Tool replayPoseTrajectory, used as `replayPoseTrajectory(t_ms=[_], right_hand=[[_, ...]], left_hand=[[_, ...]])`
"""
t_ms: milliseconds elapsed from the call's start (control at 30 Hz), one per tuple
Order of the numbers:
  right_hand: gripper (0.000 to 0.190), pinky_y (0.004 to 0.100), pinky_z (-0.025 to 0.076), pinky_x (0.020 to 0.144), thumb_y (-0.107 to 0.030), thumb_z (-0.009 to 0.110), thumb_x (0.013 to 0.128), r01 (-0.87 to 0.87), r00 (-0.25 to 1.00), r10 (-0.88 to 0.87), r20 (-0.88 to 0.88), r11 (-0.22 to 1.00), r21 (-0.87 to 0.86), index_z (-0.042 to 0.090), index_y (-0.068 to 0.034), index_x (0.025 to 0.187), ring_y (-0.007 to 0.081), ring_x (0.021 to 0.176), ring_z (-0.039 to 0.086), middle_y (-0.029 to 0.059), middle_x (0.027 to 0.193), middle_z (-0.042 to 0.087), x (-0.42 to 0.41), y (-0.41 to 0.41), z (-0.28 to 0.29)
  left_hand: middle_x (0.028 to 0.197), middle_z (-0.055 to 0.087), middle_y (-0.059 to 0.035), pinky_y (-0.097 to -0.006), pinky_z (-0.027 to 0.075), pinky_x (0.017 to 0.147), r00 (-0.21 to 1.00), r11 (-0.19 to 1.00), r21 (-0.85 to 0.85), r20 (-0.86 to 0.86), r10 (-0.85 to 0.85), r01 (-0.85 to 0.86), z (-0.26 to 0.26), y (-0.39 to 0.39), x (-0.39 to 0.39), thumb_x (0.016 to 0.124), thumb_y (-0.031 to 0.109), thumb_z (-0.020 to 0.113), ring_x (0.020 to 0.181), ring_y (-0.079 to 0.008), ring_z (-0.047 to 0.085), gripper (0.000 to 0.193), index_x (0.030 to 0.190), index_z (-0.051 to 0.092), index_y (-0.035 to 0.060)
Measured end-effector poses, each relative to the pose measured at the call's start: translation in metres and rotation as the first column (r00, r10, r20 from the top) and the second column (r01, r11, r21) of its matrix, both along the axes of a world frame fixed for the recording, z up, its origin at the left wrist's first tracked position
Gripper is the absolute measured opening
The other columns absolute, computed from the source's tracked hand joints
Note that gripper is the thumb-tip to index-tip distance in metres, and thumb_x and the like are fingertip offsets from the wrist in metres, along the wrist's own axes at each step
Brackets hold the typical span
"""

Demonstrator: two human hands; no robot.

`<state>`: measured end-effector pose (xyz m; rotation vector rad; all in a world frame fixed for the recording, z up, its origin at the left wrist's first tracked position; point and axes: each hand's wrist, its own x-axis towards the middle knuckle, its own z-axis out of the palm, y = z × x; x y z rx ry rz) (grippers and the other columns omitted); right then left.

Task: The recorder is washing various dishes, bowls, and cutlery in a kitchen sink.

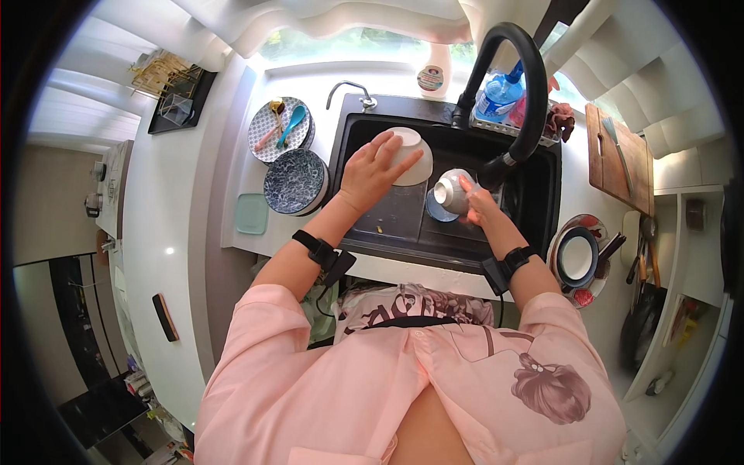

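Over the left part of the black sink (pixel 378 232), my left hand (pixel 375 168) rests with spread fingers on a large white bowl (pixel 419 165) turned upside down. My right hand (pixel 479 203) grips a small whitish bowl (pixel 452 189), tipped so that its foot faces left. Partly beneath the small bowl, a blue bowl (pixel 437 212) sits in the sink. The black faucet (pixel 537 104) arches above, its spray head close to my right hand. Whether water runs from it is hard to tell.
Left of the sink stand a patterned plate (pixel 260 129) with spoons, stacked blue-patterned bowls (pixel 295 181) and a pale green lid (pixel 251 214). Bottles in a white basket (pixel 511 132) stand behind. Stacked dishes (pixel 577 258) and a wooden cutting board (pixel 630 174) are on the right.
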<state>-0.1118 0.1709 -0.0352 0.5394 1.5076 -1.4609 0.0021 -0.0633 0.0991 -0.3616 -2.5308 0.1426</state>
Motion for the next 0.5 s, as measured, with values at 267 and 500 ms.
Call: replayPoseTrajectory(t_ms=[267, 500], right_hand=[[0.076, 0.0680, 0.030, 0.091, -0.038, 0.072, 0.076, -0.030, 0.992, 0.024, -0.127, 0.999, -0.042, 0.034, -0.008, 0.134, 0.0434, 0.124, 0.036, 0.0186, 0.135, 0.038, 0.007, 0.009, 0.002], [0.069, 0.0565, 0.039, 0.087, -0.039, 0.068, 0.078, -0.144, 0.945, 0.127, -0.303, 0.989, -0.034, 0.037, -0.007, 0.132, 0.0318, 0.112, 0.049, 0.0156, 0.126, 0.048, 0.013, -0.001, 0.005]], left_hand=[[0.113, 0.049, -0.0143, -0.0405, 0.059, 0.058, 0.842, -0.455, 0.786, 0.524, 0.129, -0.419, -0.006, -0.045, 0.015, 0.082, 0.000, 0.043, 0.089, -0.0272, 0.061, 0.044, 0.124, 0.032, 0.0045], [0.091, 0.058, -0.0148, -0.0412, 0.058, 0.052, 0.760, 0.000, 0.811, 0.548, 0.350, -0.585, -0.022, -0.166, 0.098, 0.088, 0.022, 0.057, 0.079, -0.0261, 0.063, 0.029, 0.107, 0.047, 0.0021]])
